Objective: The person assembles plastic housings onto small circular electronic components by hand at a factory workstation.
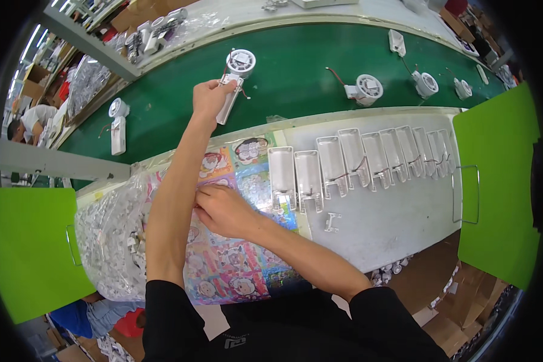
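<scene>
Out over the green conveyor belt, my left hand (211, 98) is closed on a small white handheld fan (241, 62). Its round head points away from me, its handle reaches back below my fingers, and thin red wires stick out. My right hand (224, 211) is curled above a colourful printed sheet (226, 265). My left forearm partly covers its fingertips, so whatever they pinch is hidden. Right of the sheet stands a row of several open white handle shells (328, 160), some with red wires. A small white bracket-like part (332, 222) lies nearer me.
More white fan units lie on the belt (295, 66), one at left (119, 127) and several at right. A clear plastic bag of small white parts (111, 235) sits left of the sheet. Green panels (501, 181) flank the white worktop (398, 223). Cardboard boxes stand below right.
</scene>
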Demonstrator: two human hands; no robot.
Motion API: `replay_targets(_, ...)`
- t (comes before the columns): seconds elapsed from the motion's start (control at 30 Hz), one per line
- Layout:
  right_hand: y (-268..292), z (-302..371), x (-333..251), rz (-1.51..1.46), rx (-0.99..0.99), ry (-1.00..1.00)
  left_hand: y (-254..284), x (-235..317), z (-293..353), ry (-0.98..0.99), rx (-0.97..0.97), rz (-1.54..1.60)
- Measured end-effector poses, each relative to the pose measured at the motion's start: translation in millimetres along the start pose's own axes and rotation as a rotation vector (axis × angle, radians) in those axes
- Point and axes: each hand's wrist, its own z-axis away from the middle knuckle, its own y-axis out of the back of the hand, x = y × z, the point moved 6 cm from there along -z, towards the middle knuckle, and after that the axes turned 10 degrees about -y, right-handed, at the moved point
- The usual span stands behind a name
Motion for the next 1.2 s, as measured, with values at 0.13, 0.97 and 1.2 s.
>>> replay_targets(0.13,0.1,1.9,-4.3,-0.024,0.042,0.0,0.7,-9.3,-27.8,-0.126,0.113,-0.328)
replay_targets(0.97,6.7,13.3,1.9,-0.152,0.026,-0.099,-217.7,138.4,61.6,-1.098,-0.573,-0.563)
replay_targets(1.2,2.7,10.2,-3.3,-0.187,-0.042,-0.061,-237.5,120.3,62.5,-1.055,-0.737,-0.828)
